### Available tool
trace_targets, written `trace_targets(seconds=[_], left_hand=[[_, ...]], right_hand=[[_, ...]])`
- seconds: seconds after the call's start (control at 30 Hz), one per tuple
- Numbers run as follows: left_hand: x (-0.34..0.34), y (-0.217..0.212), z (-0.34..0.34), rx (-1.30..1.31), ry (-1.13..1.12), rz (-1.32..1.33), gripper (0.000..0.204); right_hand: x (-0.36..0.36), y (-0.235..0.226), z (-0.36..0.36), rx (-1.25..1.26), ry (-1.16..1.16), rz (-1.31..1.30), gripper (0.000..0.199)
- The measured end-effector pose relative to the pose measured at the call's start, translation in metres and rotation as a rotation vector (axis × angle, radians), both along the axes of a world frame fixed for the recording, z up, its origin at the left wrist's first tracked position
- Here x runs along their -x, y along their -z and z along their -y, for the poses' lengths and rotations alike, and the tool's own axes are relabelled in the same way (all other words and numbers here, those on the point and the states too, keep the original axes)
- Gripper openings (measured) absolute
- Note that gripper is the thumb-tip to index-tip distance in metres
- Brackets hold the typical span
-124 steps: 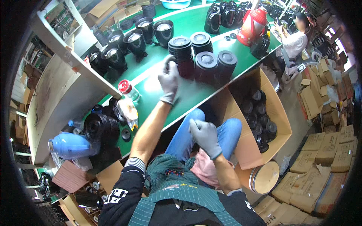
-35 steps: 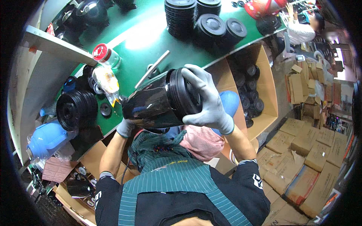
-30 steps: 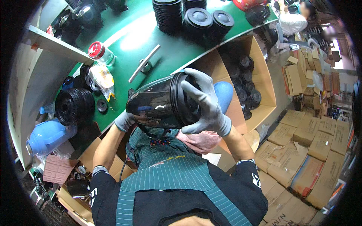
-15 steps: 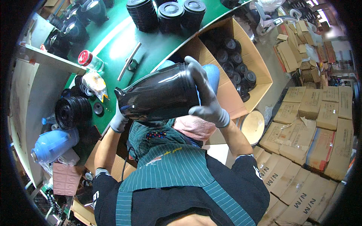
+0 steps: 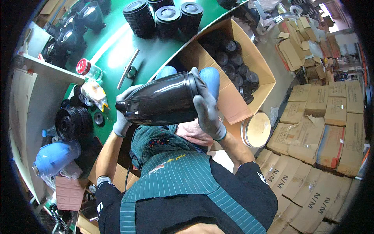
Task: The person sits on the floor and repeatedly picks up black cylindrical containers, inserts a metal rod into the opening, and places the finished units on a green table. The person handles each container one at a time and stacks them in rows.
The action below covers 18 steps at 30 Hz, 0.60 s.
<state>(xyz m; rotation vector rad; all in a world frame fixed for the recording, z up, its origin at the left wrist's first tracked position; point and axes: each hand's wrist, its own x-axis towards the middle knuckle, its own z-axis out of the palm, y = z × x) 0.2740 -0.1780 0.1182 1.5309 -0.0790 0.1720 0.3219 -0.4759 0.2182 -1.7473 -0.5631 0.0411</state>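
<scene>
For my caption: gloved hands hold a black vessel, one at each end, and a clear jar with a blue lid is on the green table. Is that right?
In the head view, the clear jar on the green table has a red lid, not blue. The rest is right: the gloved left hand and right hand hold the black vessel, one at each end.

At the centre of the frame, the gloved left hand (image 5: 122,124) grips the narrow left end of a glossy black vessel (image 5: 161,102) held sideways, and the gloved right hand (image 5: 208,113) braces its wider right end. Toward the upper left, a metal bar (image 5: 127,70) and a red-capped jar (image 5: 89,70) sit on the green table (image 5: 150,54); black round stacks (image 5: 138,21) stand at upper centre. Right of centre, an open cardboard box (image 5: 258,58) holds black round parts (image 5: 236,59).
</scene>
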Motion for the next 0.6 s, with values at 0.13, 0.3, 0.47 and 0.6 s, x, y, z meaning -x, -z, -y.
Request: trace_targets(seconds=[0.13, 0.3, 0.47, 0.6], left_hand=[[0.004, 0.029, -0.006, 0.783, 0.451, -0.528, 0.048], [0.01, 0.015, 0.022, -0.01, 0.77, -0.016, 0.068], [-0.004, -0.039, 0.027, -0.246, 0.194, 0.079, 0.048], [-0.014, -0.059, -0.006, -0.781, -0.038, 0.491, 0.039]], right_hand=[[-0.002, -0.015, 0.007, 0.069, -0.139, 0.28, 0.094], [-0.011, -0.044, 0.017, 0.26, -0.493, 0.637, 0.079], [-0.009, -0.028, 0.011, -0.173, -0.106, 0.052, 0.079], [-0.009, -0.002, 0.03, 0.018, -0.109, -0.506, 0.07]])
